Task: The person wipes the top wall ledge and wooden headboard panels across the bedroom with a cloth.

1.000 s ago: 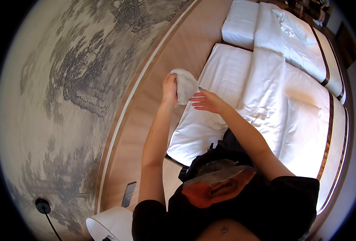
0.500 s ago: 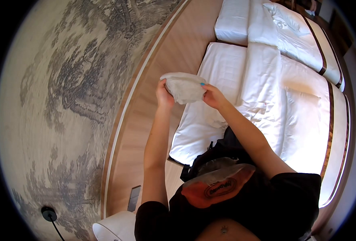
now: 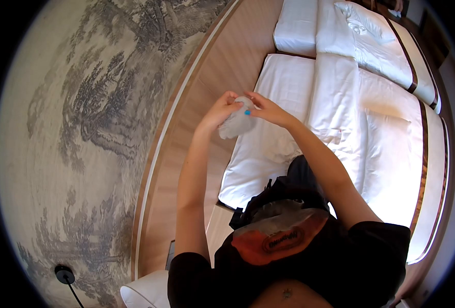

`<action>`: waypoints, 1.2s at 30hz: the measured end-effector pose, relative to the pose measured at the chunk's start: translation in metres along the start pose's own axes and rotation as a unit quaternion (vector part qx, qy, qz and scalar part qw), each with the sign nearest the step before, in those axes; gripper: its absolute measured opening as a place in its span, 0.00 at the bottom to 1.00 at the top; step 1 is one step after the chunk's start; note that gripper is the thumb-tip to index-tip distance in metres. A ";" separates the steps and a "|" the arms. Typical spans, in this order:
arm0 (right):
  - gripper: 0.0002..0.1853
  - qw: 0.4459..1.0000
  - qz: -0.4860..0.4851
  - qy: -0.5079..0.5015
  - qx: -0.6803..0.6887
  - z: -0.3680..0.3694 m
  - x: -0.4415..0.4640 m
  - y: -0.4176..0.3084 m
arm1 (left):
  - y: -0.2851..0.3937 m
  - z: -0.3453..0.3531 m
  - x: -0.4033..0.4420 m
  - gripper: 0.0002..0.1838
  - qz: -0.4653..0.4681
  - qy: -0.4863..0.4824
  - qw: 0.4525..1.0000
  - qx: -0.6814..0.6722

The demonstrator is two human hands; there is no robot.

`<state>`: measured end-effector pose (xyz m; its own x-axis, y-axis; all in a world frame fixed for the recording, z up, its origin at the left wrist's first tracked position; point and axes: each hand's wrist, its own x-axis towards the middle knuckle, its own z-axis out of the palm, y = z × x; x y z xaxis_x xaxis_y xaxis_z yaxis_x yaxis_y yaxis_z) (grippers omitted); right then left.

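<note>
A crumpled, thin greyish-white cloth hangs between my two hands, in front of the wooden headboard panel and above the near bed's edge. My left hand pinches its upper left part, fingers curled inward. My right hand, with blue nail polish on the thumb, grips the top of the same cloth from the right. The hands are close together, and the cloth's lower end droops beneath them. Part of the cloth is hidden by the fingers.
The near bed and a far bed carry white bedding, with a pillow on the near one. The wooden headboard panel runs along a mural wall. A white lampshade stands at bottom left.
My hands have come closer together, and the cloth, stretched wide between them before, is now gathered and narrower. My right hand has moved left and up slightly.
</note>
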<state>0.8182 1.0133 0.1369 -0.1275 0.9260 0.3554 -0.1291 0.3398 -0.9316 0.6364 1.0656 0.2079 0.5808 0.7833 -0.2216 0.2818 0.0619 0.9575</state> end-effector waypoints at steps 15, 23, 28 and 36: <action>0.25 0.965 0.215 0.024 0.149 -0.028 -0.002 -0.005 | -0.028 0.013 0.006 0.07 0.257 0.072 0.939 0.218; 0.27 0.975 0.208 0.045 0.065 -0.033 -0.008 -0.005 | -0.015 0.031 0.001 0.04 0.344 0.183 0.804 0.449; 0.27 0.971 0.222 0.037 0.076 -0.037 -0.010 0.007 | -0.031 0.033 0.015 0.05 0.211 0.213 0.912 0.281; 0.25 0.973 0.224 0.052 -0.002 -0.043 -0.020 0.000 | -0.061 0.021 0.041 0.11 0.230 0.165 0.940 0.193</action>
<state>0.8632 1.0019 0.1262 -0.0708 0.9929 -0.0961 -0.0802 -0.1017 -0.9916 0.6591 1.0810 0.1361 0.4591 0.8253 0.3288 0.3512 -0.5085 0.7862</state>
